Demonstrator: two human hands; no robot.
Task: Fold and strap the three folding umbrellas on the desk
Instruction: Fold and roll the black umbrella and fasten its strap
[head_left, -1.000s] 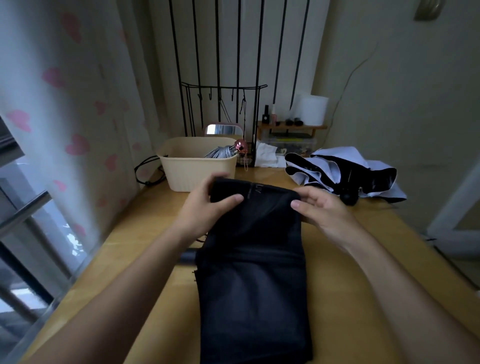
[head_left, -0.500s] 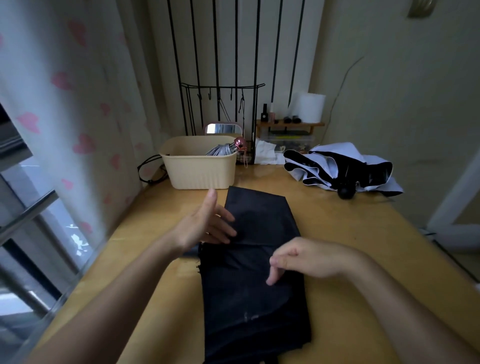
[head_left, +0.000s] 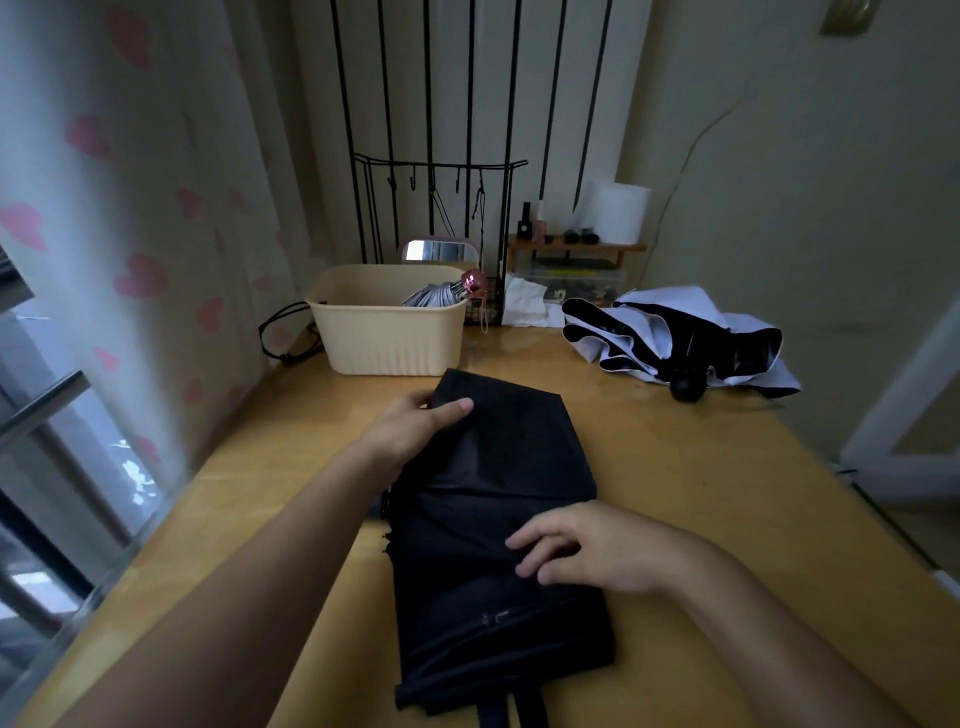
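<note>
The left hand (head_left: 421, 426) pinches the far corner of the black folding umbrella (head_left: 509, 457), thumb on top, likely to draw its canopy taut, while the right hand (head_left: 587, 551), fingers relaxed and holding nothing, presses the nearer fabric flat on the desk (head_left: 727, 493).

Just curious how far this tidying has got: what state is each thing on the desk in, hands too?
Black fabric folding umbrella: lying flat, not rolled.
White-and-black folding umbrella: loose, crumpled.
Beige ribbed plastic basket: upright, open-topped.
Silver umbrella with pink handle: lying in the basket.
Left hand: pinches the black umbrella's far corner.
Right hand: rests on its fabric, fingers relaxed.
</note>
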